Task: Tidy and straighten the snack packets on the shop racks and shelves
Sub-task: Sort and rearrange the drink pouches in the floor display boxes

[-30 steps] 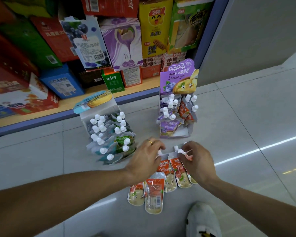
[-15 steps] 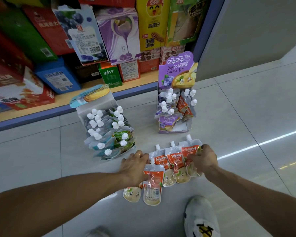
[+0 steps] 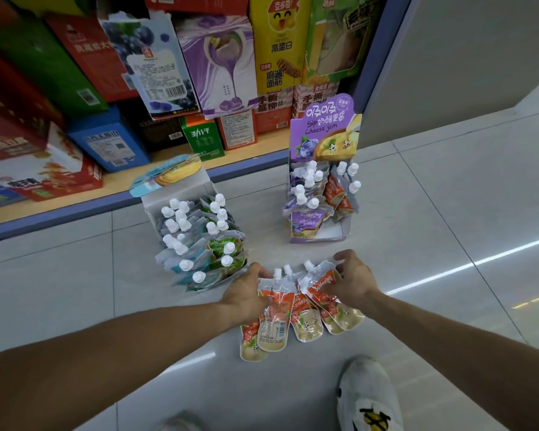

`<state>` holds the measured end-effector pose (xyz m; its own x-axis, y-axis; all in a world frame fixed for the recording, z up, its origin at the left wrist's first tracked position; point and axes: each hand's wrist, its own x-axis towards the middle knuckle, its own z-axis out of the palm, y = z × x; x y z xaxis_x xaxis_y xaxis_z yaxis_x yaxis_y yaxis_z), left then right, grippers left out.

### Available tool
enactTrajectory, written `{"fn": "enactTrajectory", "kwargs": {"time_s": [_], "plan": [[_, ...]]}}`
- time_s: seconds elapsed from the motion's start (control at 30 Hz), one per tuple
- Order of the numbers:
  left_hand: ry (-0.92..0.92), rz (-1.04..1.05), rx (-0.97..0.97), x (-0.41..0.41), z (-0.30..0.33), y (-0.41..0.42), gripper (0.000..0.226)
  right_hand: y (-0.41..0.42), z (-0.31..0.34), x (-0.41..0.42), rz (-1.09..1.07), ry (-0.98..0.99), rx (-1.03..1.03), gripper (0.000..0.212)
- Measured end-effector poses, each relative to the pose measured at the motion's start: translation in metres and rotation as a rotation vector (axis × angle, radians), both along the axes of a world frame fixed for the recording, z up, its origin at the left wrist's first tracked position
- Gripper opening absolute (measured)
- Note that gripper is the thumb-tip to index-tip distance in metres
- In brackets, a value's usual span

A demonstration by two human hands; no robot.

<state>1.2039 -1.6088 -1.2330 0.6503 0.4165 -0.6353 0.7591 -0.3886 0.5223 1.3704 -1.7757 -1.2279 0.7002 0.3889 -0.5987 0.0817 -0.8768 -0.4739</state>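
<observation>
Head view, floor beside the lowest shelf. A fan of orange spouted pouches lies flat on the floor tiles, caps pointing away from the person toward the shelf, bottoms toward the white shoe. Long axes run roughly near-to-far, splayed: left pouches upright in frame, right ones tilted rightward. Left hand sits at the fan's left edge, fingers curled onto the leftmost pouches, grip holding them at their upper part. Right hand sits at the right edge, fingers curled over the rightmost pouch near its cap, grip holding it. Both hands bracket the fan, pouches between them; neither is nearer than the other. Count of pouches: about five or six, overlap prevents a sure figure. Beyond the fan, well apart, the purple display box stands upright on the floor, part-filled with purple pouches on its left and a few orange ones on its right. To the left, the white box holds green and blue pouches, leaning and spilling forward. Judgement: step in hand is squeezing the fan into one aligned stack. Likely target is the purple box, straight ahead and slightly right, so the right hand has the shorter reach. Risk: slick pouches sliding out of the stack on lifting.
</observation>
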Motion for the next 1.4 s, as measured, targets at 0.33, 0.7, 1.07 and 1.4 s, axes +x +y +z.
{"fn": "enactTrajectory", "kwargs": {"time_s": [0.33,0.7,1.07,1.4], "plan": [[0.059,-0.167,0.124,0.014,-0.003,-0.005,0.062,-0.006,-0.01,-0.002,0.339,-0.179,-0.027,0.08],[0.072,-0.261,0.203,0.019,-0.004,-0.006,0.067,0.0,-0.001,0.021,0.346,-0.004,-0.164,0.07],[-0.506,-0.353,0.381,0.038,0.021,-0.019,0.049,-0.019,0.098,0.073,0.022,-0.266,0.266,0.023],[-0.347,-0.615,0.412,0.078,0.035,-0.002,0.086,0.033,0.061,0.062,-0.042,-0.605,0.304,0.028]]}}
